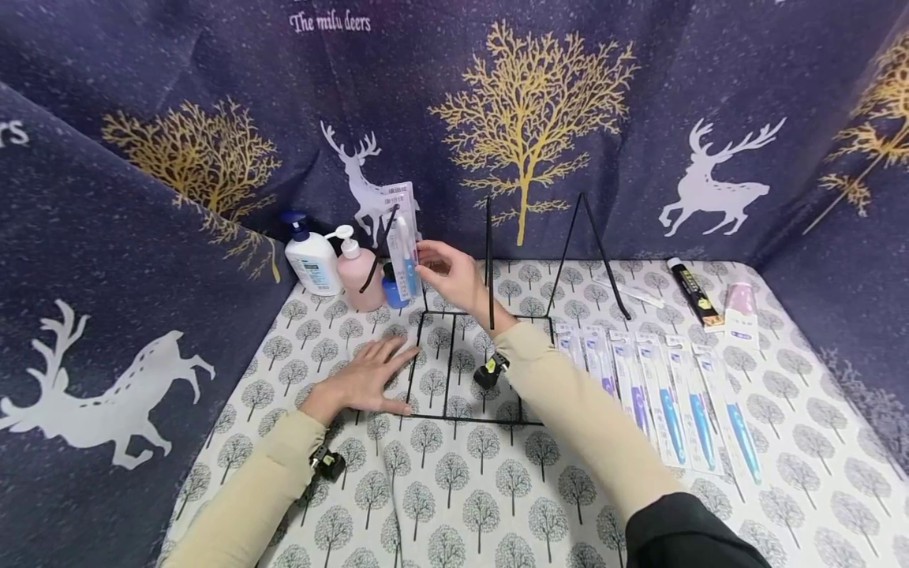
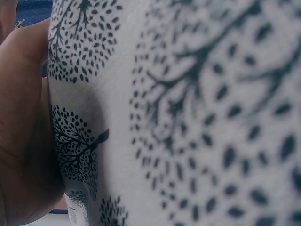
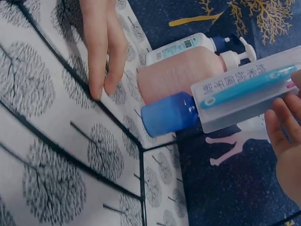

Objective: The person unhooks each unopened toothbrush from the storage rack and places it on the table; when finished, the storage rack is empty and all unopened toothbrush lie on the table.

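My right hand (image 1: 454,276) pinches the edge of a clear-packed blue toothbrush (image 1: 406,256), held upright above the table at the back left. The pack's top is beside a slanting black arm of a wire rack (image 1: 476,421), and a second pack edge seems to show behind it. In the right wrist view the toothbrush pack (image 3: 249,92) appears with the fingers (image 3: 284,120) at its far end. My left hand (image 1: 369,375) rests on the cloth with fingers spread, fingertips at the rack's left base wire. In its own wrist view mostly cloth shows.
Behind the pack stand a small blue bottle (image 1: 394,290), a pink pump bottle (image 1: 360,280) and a white pump bottle (image 1: 312,264). Several packed toothbrushes (image 1: 667,410) lie in a row at right. Beyond them are a black tube (image 1: 692,292) and a pink-and-white tube (image 1: 742,312).
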Demonstrator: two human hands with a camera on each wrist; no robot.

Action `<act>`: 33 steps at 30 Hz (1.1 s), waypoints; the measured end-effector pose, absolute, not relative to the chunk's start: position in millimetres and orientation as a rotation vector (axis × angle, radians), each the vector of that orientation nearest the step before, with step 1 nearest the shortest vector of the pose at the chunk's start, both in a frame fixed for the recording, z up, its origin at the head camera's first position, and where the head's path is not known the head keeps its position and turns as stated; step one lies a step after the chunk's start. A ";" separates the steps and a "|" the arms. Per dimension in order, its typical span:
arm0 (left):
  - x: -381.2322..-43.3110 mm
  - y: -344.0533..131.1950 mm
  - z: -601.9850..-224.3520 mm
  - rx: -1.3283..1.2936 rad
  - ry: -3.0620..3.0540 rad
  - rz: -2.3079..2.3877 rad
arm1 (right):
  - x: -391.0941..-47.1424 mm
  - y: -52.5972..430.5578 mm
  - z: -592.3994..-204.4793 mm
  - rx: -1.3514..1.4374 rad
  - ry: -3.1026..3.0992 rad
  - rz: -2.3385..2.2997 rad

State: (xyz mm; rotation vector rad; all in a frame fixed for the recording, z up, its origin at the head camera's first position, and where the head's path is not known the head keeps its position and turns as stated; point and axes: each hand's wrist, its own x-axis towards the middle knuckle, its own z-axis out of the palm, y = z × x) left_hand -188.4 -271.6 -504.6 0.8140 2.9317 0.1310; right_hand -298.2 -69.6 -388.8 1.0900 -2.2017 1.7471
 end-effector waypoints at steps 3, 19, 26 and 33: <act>-188.4 -272.0 -505.5 0.811 2.935 0.102 | -295.9 -76.1 -388.5 1.050 -2.217 1.785; -189.5 -273.6 -506.8 0.802 2.944 0.097 | -277.5 -83.5 -392.8 1.111 -2.107 1.736; -191.4 -274.1 -507.8 0.818 2.941 0.102 | -272.7 -78.1 -392.7 1.230 -2.004 1.805; -189.1 -272.0 -506.0 0.773 2.935 0.097 | -270.4 -74.9 -393.9 1.239 -1.958 1.787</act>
